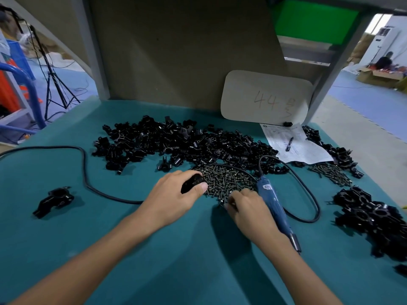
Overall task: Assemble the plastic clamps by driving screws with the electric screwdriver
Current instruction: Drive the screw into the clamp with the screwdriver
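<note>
L hand (pixel 174 192) grips a black clamp part (pixel 192 183), thumb over the top and fingers curled round it, right at the near-left edge of the screws (pixel 229 179). R hand (pixel 248 208) sits knuckles-up at the near edge of that same heap, fingertips curled down among them; can't tell if it has one pinched or nothing.

Blue screwdriver (pixel 272 201) lies on the teal worktop (pixel 187 260) along the R hand's outer side. It's touching or nearly so, and I can't tell whether the hand has any hold on it. Bit end points toward the person, cord end away. Black cord (pixel 84 170) leaves that far end and loops round on the right. One stretch arcs over the screws, another curves off to the worktop's left edge.

Behind the screws, a wide parts pile (pixel 167 142) of loose black pieces spreads across the middle. Far left, a lone clamp (pixel 54 200) lies well apart from the rest.

Right side: a clamp stack (pixel 370 219) near the edge, w/ a smaller 2nd screw heap (pixel 332 172) behind it and more black parts beyond.

Back right, a paper sheet (pixel 304 150) w/ a pen (pixel 289 144) lying on it — and above it a pale card (pixel 264 97) marked "44" stands against the back board.
</note>
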Demonstrator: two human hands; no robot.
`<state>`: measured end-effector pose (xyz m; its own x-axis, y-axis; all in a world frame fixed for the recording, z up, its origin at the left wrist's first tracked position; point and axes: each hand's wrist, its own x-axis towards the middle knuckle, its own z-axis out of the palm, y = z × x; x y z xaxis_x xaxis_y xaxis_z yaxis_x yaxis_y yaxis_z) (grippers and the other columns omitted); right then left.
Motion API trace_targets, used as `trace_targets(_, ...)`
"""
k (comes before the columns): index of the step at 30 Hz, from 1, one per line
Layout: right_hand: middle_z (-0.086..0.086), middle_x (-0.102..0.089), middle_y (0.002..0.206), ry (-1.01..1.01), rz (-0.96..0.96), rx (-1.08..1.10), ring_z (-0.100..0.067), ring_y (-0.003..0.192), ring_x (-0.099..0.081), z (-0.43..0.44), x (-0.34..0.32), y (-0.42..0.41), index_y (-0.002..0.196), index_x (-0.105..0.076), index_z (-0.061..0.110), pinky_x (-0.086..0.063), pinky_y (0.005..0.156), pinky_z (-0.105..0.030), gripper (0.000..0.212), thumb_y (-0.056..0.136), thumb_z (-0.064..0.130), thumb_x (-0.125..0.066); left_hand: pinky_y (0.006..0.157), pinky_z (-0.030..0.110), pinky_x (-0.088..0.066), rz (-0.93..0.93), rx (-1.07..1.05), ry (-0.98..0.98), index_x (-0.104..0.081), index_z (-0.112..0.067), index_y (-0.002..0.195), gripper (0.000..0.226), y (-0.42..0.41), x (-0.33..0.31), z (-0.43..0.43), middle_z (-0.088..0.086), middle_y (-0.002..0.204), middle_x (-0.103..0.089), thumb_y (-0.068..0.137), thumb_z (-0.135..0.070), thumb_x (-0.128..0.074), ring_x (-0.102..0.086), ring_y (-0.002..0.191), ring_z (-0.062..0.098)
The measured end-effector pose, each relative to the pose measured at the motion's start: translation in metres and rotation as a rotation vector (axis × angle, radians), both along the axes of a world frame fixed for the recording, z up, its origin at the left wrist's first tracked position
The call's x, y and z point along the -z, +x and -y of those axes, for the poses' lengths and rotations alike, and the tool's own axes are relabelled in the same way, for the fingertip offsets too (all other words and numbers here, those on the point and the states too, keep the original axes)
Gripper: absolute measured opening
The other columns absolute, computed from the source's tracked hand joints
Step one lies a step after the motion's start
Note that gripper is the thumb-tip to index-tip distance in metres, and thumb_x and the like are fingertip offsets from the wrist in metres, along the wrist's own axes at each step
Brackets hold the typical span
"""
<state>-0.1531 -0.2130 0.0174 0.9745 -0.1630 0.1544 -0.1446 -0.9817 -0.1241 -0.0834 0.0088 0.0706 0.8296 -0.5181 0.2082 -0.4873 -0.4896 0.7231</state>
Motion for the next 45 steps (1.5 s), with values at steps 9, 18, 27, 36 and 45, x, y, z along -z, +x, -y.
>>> trace_targets(9,-0.004,-0.065,0.089,0.145,-0.052,0.022,-0.026,0.081,-0.062,-0.003,-0.005,-0.003,0.098,-0.044,0.017,-0.039,0.068,-0.037,0.008,0.104,0.013,-0.047,0.085,0.022,-0.040,0.112,0.037,0.030,-0.061,-0.037,0.116,0.055,-0.008,-0.006,-0.003,-0.017,0.096,-0.056,0.090,-0.077,-0.035,-0.049,0.098,0.002)
trace_targets(18,0.001,-0.072,0.081,1.360,0.280,-0.195,-0.009,0.076,-0.064,-0.031,-0.087,-0.023,0.095,-0.076,0.016,-0.056,0.072,-0.023,0.015,0.097,0.021,-0.063,0.080,0.030,-0.053,0.250,0.035,-0.019,-0.065,-0.038,0.118,0.047,-0.016,-0.014,0.001,-0.021,0.099,-0.067,0.089,-0.070,-0.046,-0.060,0.090,0.000)
trace_targets(27,0.000,-0.072,0.085,1.338,0.152,-0.313,-0.010,0.079,-0.062,-0.033,-0.096,-0.021,0.092,-0.077,0.019,-0.053,0.072,-0.024,0.020,0.093,0.031,-0.062,0.080,0.035,-0.052,0.237,0.105,0.026,-0.061,-0.042,0.121,0.047,-0.018,-0.019,0.003,-0.022,0.094,-0.062,0.089,-0.073,-0.044,-0.057,0.090,0.000)
trace_targets(36,-0.001,-0.075,0.088,1.053,0.108,-0.320,-0.008,0.078,-0.065,-0.021,-0.100,-0.025,0.103,-0.076,0.021,-0.054,0.071,-0.026,0.012,0.099,0.015,-0.066,0.081,0.029,-0.049,0.286,0.090,0.030,-0.060,-0.041,0.126,0.048,-0.015,-0.019,0.001,-0.020,0.094,-0.059,0.091,-0.071,-0.043,-0.053,0.091,0.001)
trace_targets(45,0.013,-0.044,0.062,0.536,-0.043,-0.407,-0.004,0.057,-0.038,-0.016,-0.124,-0.024,0.074,-0.047,0.022,-0.033,0.055,-0.020,0.039,0.108,0.041,-0.043,0.072,0.016,-0.038,0.416,0.126,0.071,-0.058,-0.038,0.126,0.044,-0.021,-0.030,0.002,-0.026,0.086,-0.044,0.094,-0.064,-0.044,-0.042,0.084,-0.001)
